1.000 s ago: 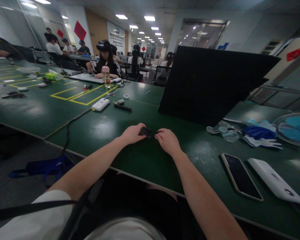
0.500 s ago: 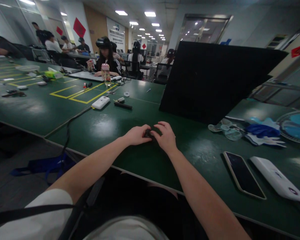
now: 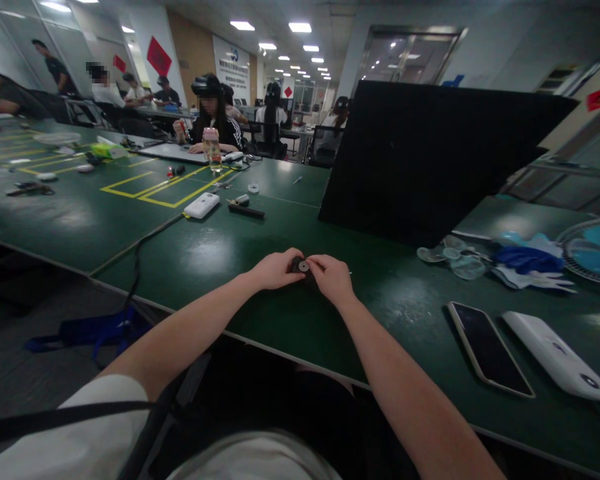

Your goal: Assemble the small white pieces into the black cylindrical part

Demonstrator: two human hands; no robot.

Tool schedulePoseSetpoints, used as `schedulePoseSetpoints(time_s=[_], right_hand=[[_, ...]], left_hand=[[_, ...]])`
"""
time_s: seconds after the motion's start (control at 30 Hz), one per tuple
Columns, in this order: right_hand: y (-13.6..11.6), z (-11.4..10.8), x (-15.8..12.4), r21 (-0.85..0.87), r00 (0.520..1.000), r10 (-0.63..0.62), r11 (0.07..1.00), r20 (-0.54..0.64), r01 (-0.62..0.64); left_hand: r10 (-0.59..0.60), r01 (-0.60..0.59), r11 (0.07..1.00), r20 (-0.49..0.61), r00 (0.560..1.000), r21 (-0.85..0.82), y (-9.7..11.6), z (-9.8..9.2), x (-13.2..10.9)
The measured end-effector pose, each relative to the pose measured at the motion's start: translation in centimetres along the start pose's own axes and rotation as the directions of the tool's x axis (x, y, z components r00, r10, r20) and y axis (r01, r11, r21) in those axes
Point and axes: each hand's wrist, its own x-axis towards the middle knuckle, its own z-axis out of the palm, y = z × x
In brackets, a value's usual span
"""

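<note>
Between my two hands, above the near part of the green table (image 3: 275, 320), is a small dark part with a round silvery disc (image 3: 303, 266) on it; its exact kind is too small to make out. My left hand (image 3: 279, 269) is closed round the dark part from the left, thumb below and fingers above. On the other side my right hand (image 3: 331, 275) is closed, its thumb and forefinger pinched together at the disc's right edge. Whether the right fingertips grip the disc or only touch it, I cannot tell.
A large black panel (image 3: 420, 160) stands tilted behind my hands. To the right lie a phone (image 3: 490, 350), a white device (image 3: 557, 353), gloves (image 3: 530, 260) and a fan (image 3: 593, 247). Another white device (image 3: 201, 205) and a black bar (image 3: 246, 211) lie ahead. People sit beyond.
My right hand's raised fingers have come down and closed in at the part. The silvery disc now shows between my hands. My left hand has hardly moved.
</note>
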Motion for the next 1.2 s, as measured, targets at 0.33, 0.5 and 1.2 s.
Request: schedulePoseSetpoints(time_s=[0.33, 0.5, 1.2], right_hand=[[0.6, -2.8, -0.7, -0.077, 0.995, 0.000, 0.997, -0.100, -0.008], [1.0, -2.7, -1.2, -0.133, 0.996, -0.085, 0.987, 0.025, 0.087], [3.5, -4.5, -0.6, -0.278, 0.954, 0.206, 0.950, 0.217, -0.142]], left_hand=[[-0.004, 0.004, 1.000, -0.002, 1.000, 0.000, -0.2, 0.2, 0.1], [-0.011, 0.011, 1.000, 0.010, 1.000, 0.017, 0.0, 0.1, 0.0], [-0.054, 0.056, 0.997, -0.025, 0.998, 0.060, -0.2, -0.2, 0.0]])
